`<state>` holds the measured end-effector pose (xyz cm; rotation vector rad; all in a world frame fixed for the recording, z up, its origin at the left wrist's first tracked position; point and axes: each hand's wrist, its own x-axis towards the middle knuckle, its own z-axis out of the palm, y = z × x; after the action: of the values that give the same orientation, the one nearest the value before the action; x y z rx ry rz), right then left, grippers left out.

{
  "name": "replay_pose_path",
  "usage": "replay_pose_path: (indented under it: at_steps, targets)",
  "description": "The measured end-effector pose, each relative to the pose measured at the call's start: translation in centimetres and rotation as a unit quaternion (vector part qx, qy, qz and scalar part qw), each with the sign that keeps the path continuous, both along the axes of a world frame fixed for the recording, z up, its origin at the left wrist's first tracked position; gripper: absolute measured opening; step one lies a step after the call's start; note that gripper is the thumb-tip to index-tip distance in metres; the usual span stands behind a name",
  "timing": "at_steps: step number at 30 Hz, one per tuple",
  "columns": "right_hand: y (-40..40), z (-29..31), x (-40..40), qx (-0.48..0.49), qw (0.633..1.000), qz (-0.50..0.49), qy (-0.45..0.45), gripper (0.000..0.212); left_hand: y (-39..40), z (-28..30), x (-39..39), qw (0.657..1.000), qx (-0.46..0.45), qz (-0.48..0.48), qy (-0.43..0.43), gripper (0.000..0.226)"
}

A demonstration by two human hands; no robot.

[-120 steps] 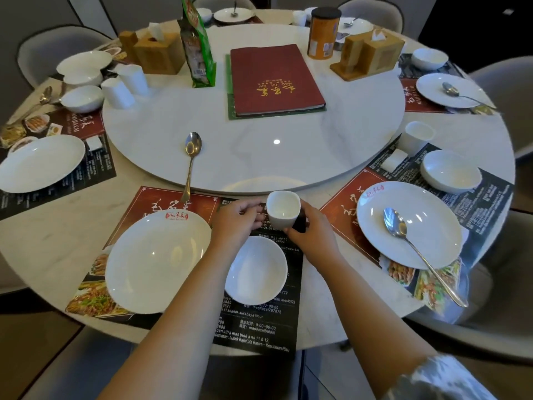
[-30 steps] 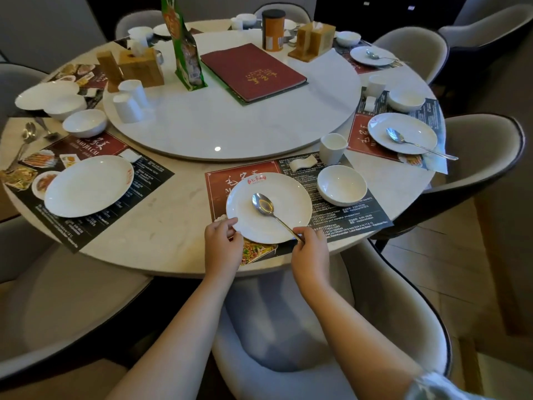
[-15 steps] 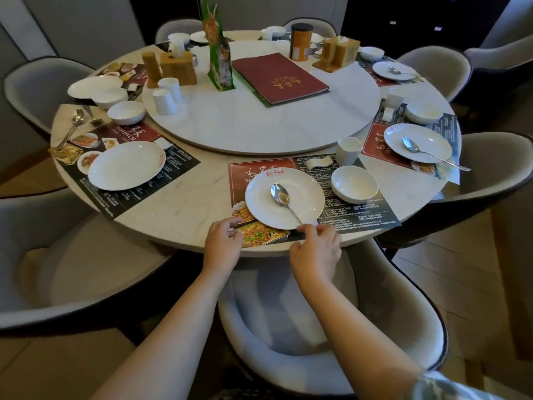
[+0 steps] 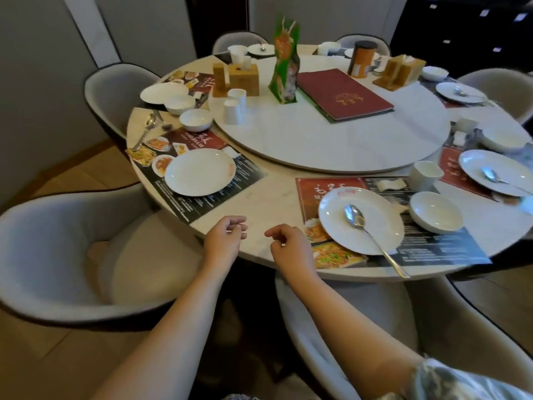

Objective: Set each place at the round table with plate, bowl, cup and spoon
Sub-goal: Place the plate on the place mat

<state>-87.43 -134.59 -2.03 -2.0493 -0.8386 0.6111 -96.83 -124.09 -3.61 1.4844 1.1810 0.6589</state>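
My left hand (image 4: 224,237) and my right hand (image 4: 288,247) hover over the table's near edge, both holding nothing, fingers loosely curled. To their right a white plate (image 4: 375,226) carries a spoon (image 4: 366,229), with a bowl (image 4: 436,212) and a cup (image 4: 424,175) beside it on a placemat. To the left a bare white plate (image 4: 199,171) lies alone on its placemat (image 4: 202,194). Beyond it stand two bowls (image 4: 196,119), two loose spoons (image 4: 147,129) and two cups (image 4: 235,106) on the turntable.
The turntable (image 4: 331,140) holds a red menu (image 4: 343,93), a green packet (image 4: 284,63), wooden tissue boxes (image 4: 243,79) and an orange tin (image 4: 360,60). Grey chairs (image 4: 57,255) ring the round table (image 4: 268,203). More set places lie at the right and far side.
The view has swung left. Both hands have let go of the near plate and placemat and drifted left along the table edge, holding nothing.
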Motion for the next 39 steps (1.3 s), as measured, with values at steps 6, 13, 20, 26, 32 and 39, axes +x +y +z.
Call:
replay_pose_path:
  at_steps: [6,13,20,26,32,39]
  targets:
    - [9.7,-0.4,-4.8,0.01,0.995,-0.067,0.078,0.029,10.2,0.0,-5.7,1.0,-0.005,0.018,0.019,0.025]
    - [17.4,-1.5,-7.6,0.018,0.972,-0.165,0.166,0.026,18.4,-0.5,-9.7,0.999,-0.003,0.027,0.036,0.023]
    - [23.2,-1.6,-6.1,0.01,0.936,-0.242,0.257,0.054,24.8,-0.7,-7.9,0.997,0.008,0.032,0.066,0.02]
    - [27.0,-3.3,-3.9,-0.012,0.918,-0.272,0.289,0.057,30.6,-1.2,-3.7,0.988,0.048,-0.018,0.144,0.046]
    - [28.3,-4.0,-3.3,-0.025,0.908,-0.312,0.279,0.055,33.0,-1.7,-2.5,0.977,0.032,-0.081,0.195,0.044]
    - [33.3,-3.1,-3.5,-0.026,0.929,-0.263,0.259,0.05,37.7,-1.7,-5.1,0.988,-0.043,-0.009,0.147,0.047]
